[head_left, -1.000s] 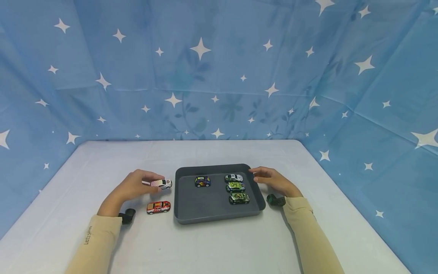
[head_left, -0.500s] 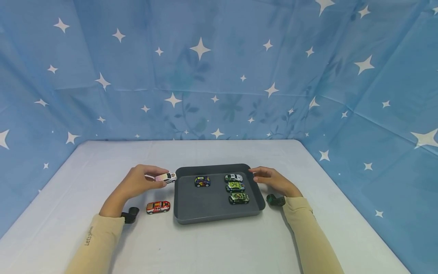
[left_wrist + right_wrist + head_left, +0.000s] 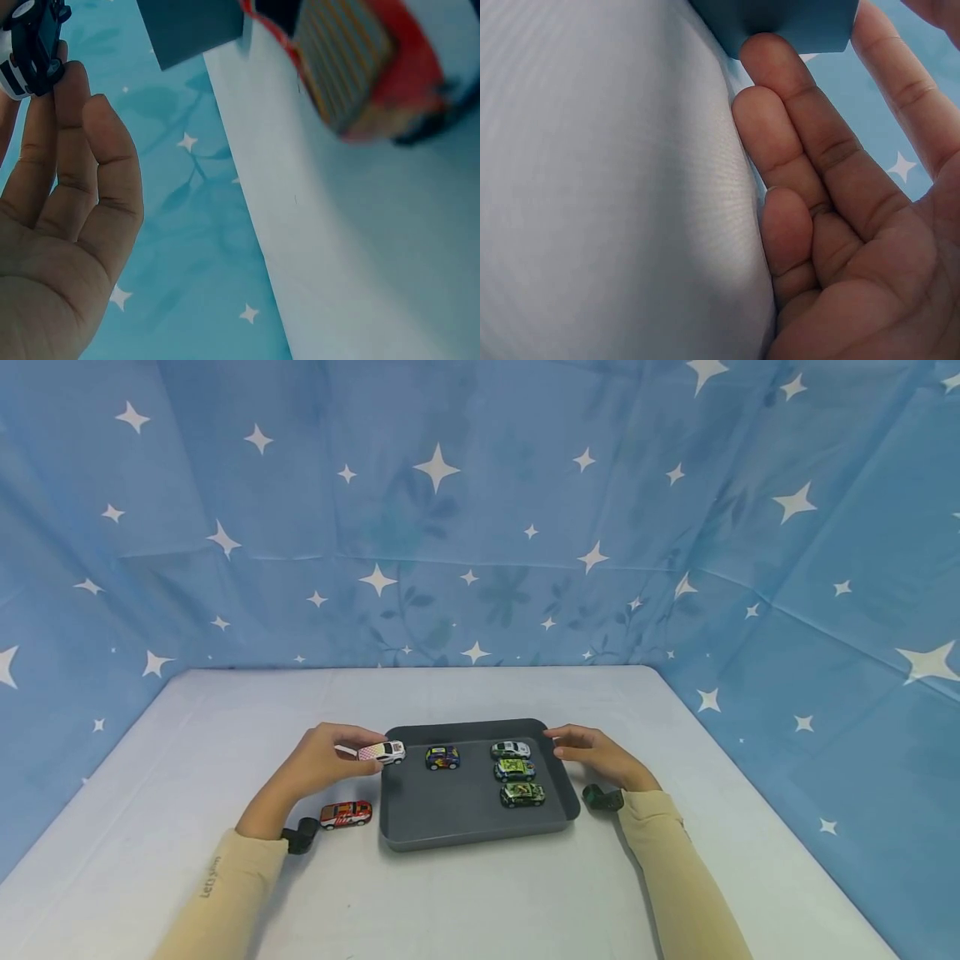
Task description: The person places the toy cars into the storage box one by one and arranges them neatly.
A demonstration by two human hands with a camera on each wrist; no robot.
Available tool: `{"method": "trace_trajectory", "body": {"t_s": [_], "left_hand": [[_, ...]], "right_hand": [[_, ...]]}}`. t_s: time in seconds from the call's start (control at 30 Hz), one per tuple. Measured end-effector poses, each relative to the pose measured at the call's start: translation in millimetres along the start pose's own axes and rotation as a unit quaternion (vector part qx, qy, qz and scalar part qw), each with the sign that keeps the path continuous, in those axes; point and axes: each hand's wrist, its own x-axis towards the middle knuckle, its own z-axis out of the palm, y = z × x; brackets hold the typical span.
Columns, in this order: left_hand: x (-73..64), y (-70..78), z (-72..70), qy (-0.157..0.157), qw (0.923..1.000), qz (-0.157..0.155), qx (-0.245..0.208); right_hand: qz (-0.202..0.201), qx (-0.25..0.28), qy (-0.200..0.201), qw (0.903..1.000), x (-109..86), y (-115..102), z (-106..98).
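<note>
My left hand [image 3: 326, 758] pinches a white toy car [image 3: 382, 752] with a pink pattern, between thumb and fingers, above the tray's left rim. In the left wrist view the underside and wheels of this toy car [image 3: 34, 49] show at the fingertips. My right hand [image 3: 600, 756] rests at the right side of the dark grey tray [image 3: 450, 810], its fingers loosely bent and touching the outer wall [image 3: 795, 26]. Inside the tray stand a purple toy car [image 3: 442, 757], a silver toy car [image 3: 511, 750], a yellow-green toy car [image 3: 515, 769] and a dark green toy car [image 3: 522, 794].
A red and orange toy car [image 3: 346, 814] stands on the white table [image 3: 450, 902], left of the tray and close to the left wrist's black camera [image 3: 302, 835]. Behind the table hangs a blue curtain [image 3: 480, 527] with white stars.
My left hand has lifted the white toy car from the table and carried it right, from beside the tray to above its left rim. The right hand has stayed in place.
</note>
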Motion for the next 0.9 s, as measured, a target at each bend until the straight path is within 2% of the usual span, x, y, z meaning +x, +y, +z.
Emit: {"method": "trace_trajectory", "body": {"t_s": [0.13, 0.33, 0.67, 0.9], "left_hand": [[2.4, 2.1, 5.1, -0.004, 1.0, 0.007, -0.002], [5.1, 5.5, 12.1, -0.005, 0.9994, 0.026, 0.02], [15.4, 15.1, 23.7, -0.026, 0.9974, 0.055, 0.04], [23.1, 21.1, 32.6, -0.044, 0.9974, 0.051, 0.026]], "right_hand": [[-0.001, -0.002, 0.0, 1.0, -0.8, 0.4, -0.6], [-0.005, -0.007, -0.002, 1.0, 0.1, 0.3, 0.2], [0.0, -0.013, 0.005, 0.9999, 0.4, -1.2, 0.7], [0.001, -0.002, 0.005, 1.0, 0.4, -0.6, 1.0]]}}
